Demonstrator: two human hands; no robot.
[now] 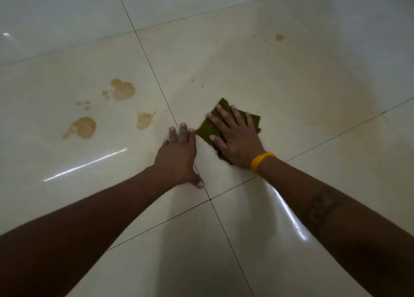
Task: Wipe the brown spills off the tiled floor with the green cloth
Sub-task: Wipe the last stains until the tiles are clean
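Observation:
The green cloth (207,127) lies flat on the cream tiled floor (280,84) near the middle of the view. My right hand (235,137), with a yellow wristband, presses on it with fingers spread straight. My left hand (178,155) rests flat on the bare tile just left of the cloth, over a grout line. Several brown spills sit to the left: a large one (122,89), another (84,127), a splash (144,120) and small drops (84,105). A small brown spot (279,37) lies far back right. A faint brownish smear (358,108) shows right of the cloth.
Dark grout lines cross the glossy tiles; one runs diagonally under my left hand. Light reflections streak the floor at the lower left and lower right. No other objects are in view.

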